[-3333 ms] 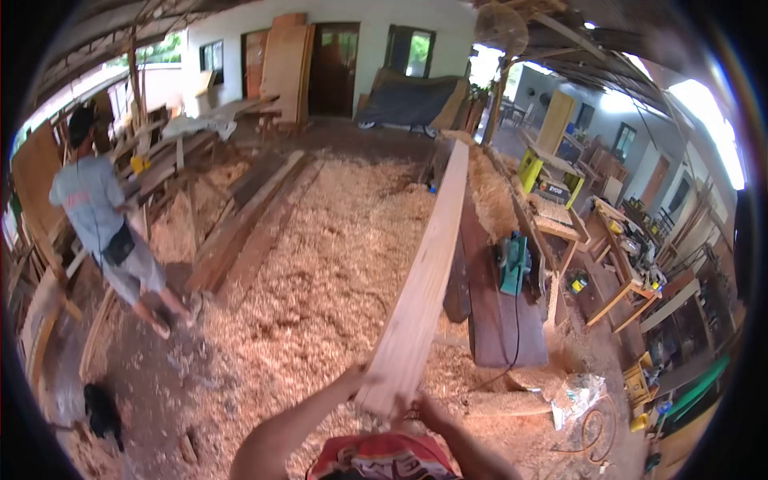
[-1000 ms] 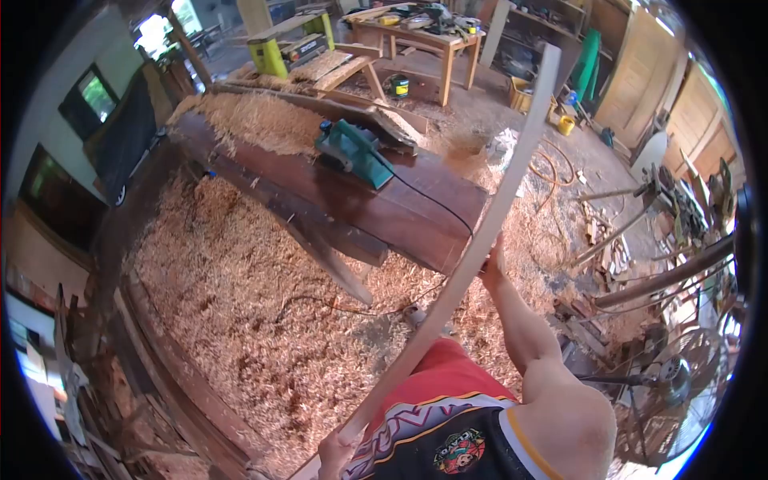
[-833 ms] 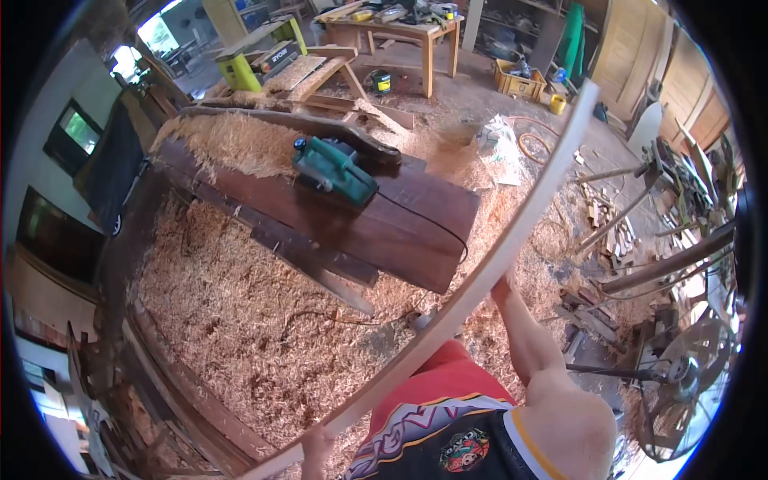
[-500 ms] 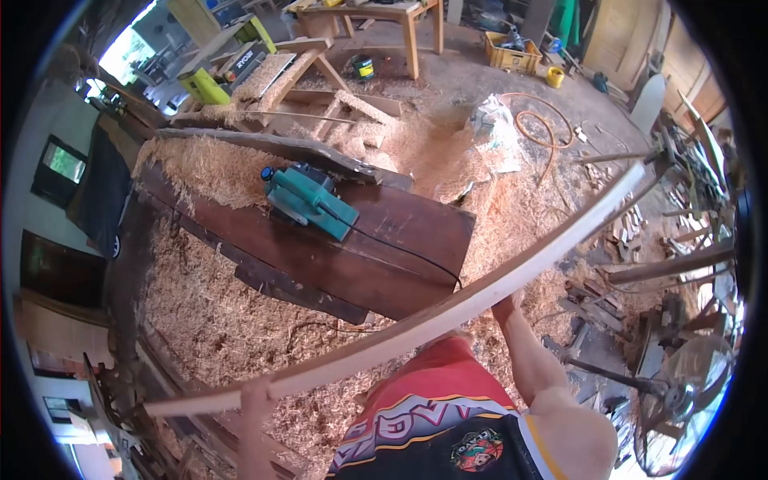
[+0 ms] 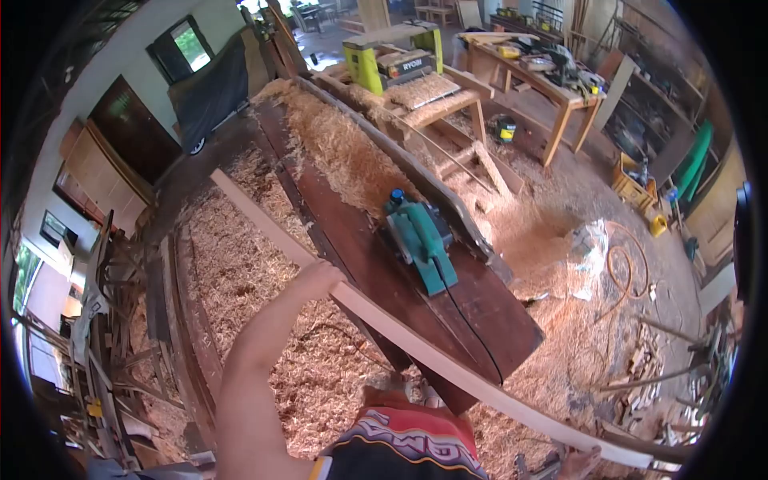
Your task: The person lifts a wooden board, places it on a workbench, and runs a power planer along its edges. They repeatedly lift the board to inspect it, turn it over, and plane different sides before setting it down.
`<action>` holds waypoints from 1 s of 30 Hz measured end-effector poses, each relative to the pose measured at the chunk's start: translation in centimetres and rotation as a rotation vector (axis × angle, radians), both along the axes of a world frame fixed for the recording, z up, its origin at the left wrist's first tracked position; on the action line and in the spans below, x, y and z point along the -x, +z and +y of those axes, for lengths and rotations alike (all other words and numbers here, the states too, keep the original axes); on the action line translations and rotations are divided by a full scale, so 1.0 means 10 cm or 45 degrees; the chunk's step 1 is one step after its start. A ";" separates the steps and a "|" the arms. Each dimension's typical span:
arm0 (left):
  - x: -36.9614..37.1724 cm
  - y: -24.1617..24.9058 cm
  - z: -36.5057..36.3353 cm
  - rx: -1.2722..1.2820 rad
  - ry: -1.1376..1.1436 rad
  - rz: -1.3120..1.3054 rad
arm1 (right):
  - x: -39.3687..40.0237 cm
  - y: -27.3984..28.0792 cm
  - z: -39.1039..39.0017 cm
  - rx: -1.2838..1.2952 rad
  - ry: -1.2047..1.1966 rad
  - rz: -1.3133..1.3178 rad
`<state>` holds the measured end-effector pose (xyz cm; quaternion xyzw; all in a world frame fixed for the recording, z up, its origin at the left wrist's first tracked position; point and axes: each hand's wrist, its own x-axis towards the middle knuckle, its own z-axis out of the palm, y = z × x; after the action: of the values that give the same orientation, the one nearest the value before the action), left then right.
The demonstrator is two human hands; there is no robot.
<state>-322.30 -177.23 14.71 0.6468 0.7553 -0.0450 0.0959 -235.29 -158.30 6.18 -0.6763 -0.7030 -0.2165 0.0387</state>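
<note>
A long, pale, gently curved wooden plank (image 5: 416,346) slants across the view from the upper left to the lower right. My left hand (image 5: 320,280) is wrapped round it left of the middle, arm stretched forward. Near its lower right end, my right hand (image 5: 579,462) grips the plank, partly cut off by the dark rim of the view. Beyond the plank, a teal electric hand planer (image 5: 421,242) rests on a dark brown wooden board (image 5: 336,216). Its black cord (image 5: 472,326) trails over the board and passes behind the plank.
Wood shavings (image 5: 308,380) cover the floor and heap along the board. A green thickness planer (image 5: 400,60) sits on a wooden stand beyond. Farther back are a tool-laden table (image 5: 552,96) and a yellow crate (image 5: 632,182). Scrap timber (image 5: 172,336) lies at left; a hose (image 5: 628,268) coils at right.
The plank has swung round: its left end is now far forward and its right end near me. My left hand has moved forward with it, my right hand back. The view has turned too.
</note>
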 end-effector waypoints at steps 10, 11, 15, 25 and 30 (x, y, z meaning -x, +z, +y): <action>0.75 -0.34 0.61 -0.099 -0.090 0.148 | 1.16 1.28 0.20 0.997 0.243 0.121; 0.93 -0.36 0.61 -0.150 0.015 0.202 | 1.28 1.21 0.19 0.961 0.265 0.076; 1.42 -0.78 0.43 -1.044 1.030 -0.647 | 2.15 0.99 0.08 1.026 0.318 -0.104; -0.33 -1.09 0.73 -1.507 1.392 -1.317 | 4.64 0.77 -0.68 0.937 1.038 0.456; -1.64 -1.32 0.43 -1.491 1.275 -1.681 | 2.89 0.58 -0.81 1.132 0.986 0.344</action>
<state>-305.89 -172.92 1.52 0.0969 0.6388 0.7441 0.1698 -264.18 -166.42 11.95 -0.3442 -0.9101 0.2156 -0.0825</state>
